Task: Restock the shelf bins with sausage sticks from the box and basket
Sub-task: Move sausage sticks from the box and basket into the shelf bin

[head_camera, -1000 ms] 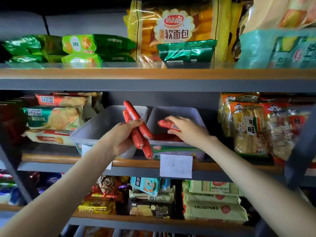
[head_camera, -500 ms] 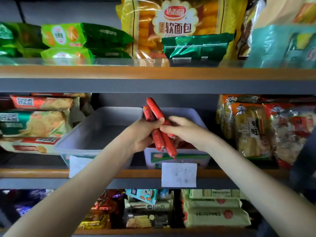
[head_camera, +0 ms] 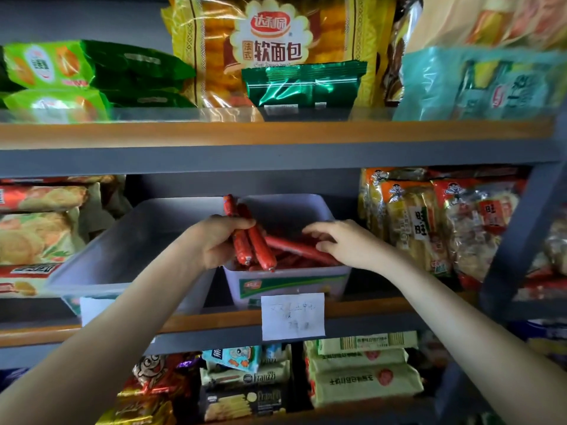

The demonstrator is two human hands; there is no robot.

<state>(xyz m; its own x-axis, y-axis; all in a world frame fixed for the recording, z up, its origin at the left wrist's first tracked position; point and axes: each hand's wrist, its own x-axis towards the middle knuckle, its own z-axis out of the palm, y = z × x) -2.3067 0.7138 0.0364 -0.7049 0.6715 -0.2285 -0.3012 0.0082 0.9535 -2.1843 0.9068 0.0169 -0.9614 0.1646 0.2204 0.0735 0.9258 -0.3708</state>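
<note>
Two translucent grey bins stand side by side on the middle shelf. The left bin (head_camera: 122,259) shows no sausages inside. The right bin (head_camera: 288,283) holds several red sausage sticks (head_camera: 291,259). My left hand (head_camera: 214,240) grips a small bunch of sausage sticks (head_camera: 254,243) upright-tilted over the right bin's left front corner. My right hand (head_camera: 343,240) reaches into the right bin, its fingers pinching one sausage stick (head_camera: 300,248) lying across the pile. No box or basket is in view.
A white paper label (head_camera: 293,315) hangs on the shelf edge below the right bin. Rice cracker bags (head_camera: 429,225) crowd the right, biscuit packs (head_camera: 33,228) the left. Bread bags (head_camera: 276,50) fill the upper shelf; snack packs sit on the lower shelf (head_camera: 245,378).
My left hand has carried its bunch rightward over the right bin. My right hand took a stick from the bunch and lowered it onto the pile in that bin.
</note>
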